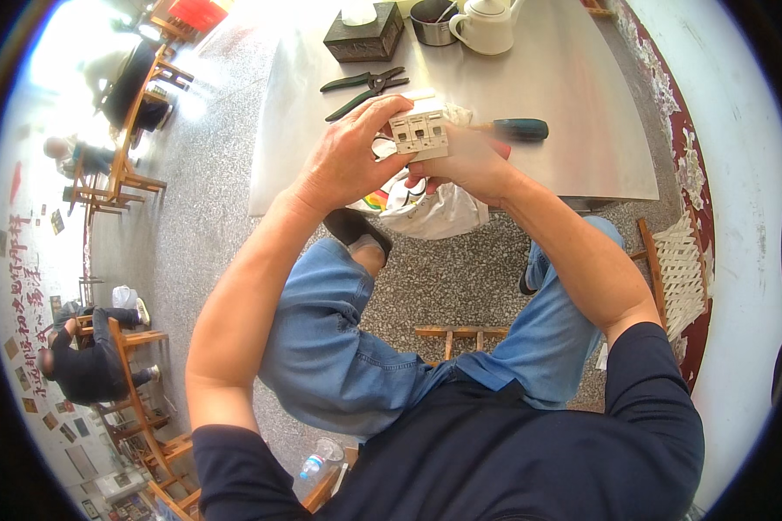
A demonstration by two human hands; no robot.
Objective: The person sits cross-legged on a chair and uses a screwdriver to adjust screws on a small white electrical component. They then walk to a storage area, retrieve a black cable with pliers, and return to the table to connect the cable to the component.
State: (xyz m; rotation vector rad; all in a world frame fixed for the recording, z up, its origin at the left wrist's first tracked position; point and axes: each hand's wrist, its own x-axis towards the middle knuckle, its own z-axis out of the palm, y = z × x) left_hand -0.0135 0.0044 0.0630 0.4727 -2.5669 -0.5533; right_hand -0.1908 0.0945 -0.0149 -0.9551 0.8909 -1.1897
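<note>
Between our two grips, over the near edge of the tabletop (582, 95), sits a beige plastic block (421, 135), its face of square openings turned back toward us. Left grip (346, 158): clamped on the block, fingers over the upper left, thumb below. Right grip (473, 165): against the block's right side, fingers curled near its lower corner; blur and overlap hide whether it is clamped or merely steadying, so we cannot tell.

Around the grips: dark-handled pliers (375, 82) lie beyond the left one, handles spread; a screwdriver (520, 130) lies just right of the right one, dark handle outward. Directly below both, a white bag (439, 215) bunches at the edge. Farther beyond, well apart: tissue box (363, 36), metal pot (434, 28), pale teapot (487, 28).

Handling notes, our judgement: the step looks like holding and turning the block for inspection. Best to let the left grip carry the weight, pinching the outer walls and leaving the openings uncovered. Right fingers should press lightly and evenly, so the block does not twist. Resting both wrists on the edge would steady it; a slip would probably end in the bag.
</note>
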